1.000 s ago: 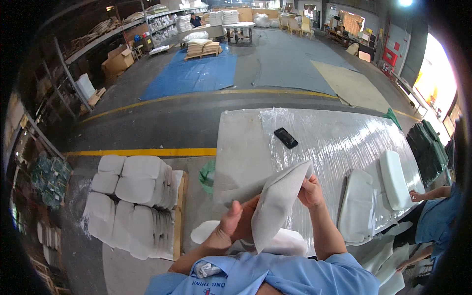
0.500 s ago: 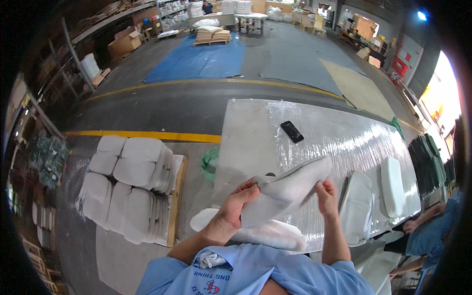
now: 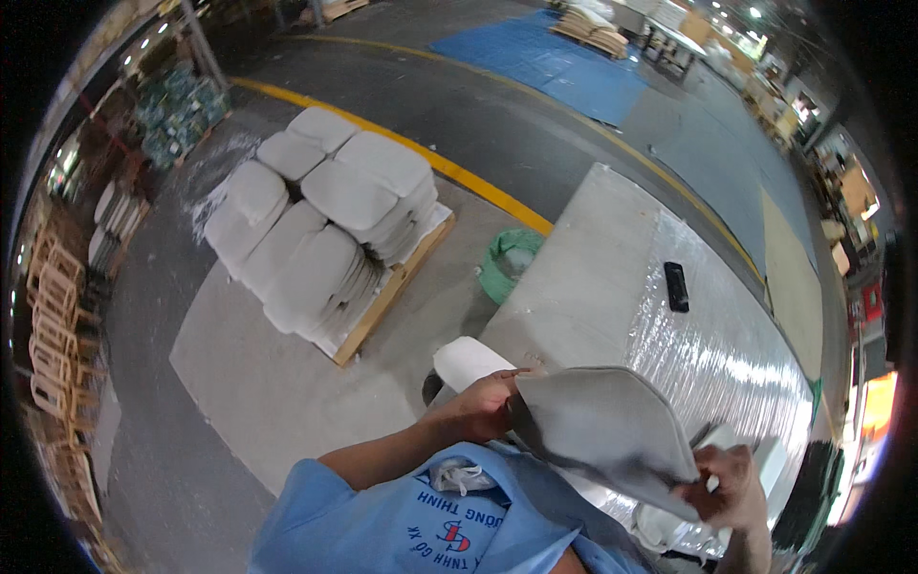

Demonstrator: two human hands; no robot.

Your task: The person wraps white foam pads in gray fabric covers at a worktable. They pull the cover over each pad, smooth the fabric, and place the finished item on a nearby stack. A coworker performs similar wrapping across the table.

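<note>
A grey fabric cushion cover is stretched between my hands, above the near side of a plastic-wrapped table. My left hand is closed on its left edge. At the opposite end my right hand, a little blurred, pinches the cover's lower right corner. The inside of the cover cannot be seen. A white cushion sticks out past the table's near left edge, partly behind my left hand. More pale pads lie beyond my right hand, mostly hidden by it and the cover.
A black phone lies on the table's plastic wrap. Left of the table stands a green bag on the floor. Farther left, stacks of grey cushions rest on a wooden pallet. Wooden frames line the far left.
My view has swung left, towards the pallet. The cover has gone from folded and bunched to spread wider, and my right hand now holds its lower corner.
</note>
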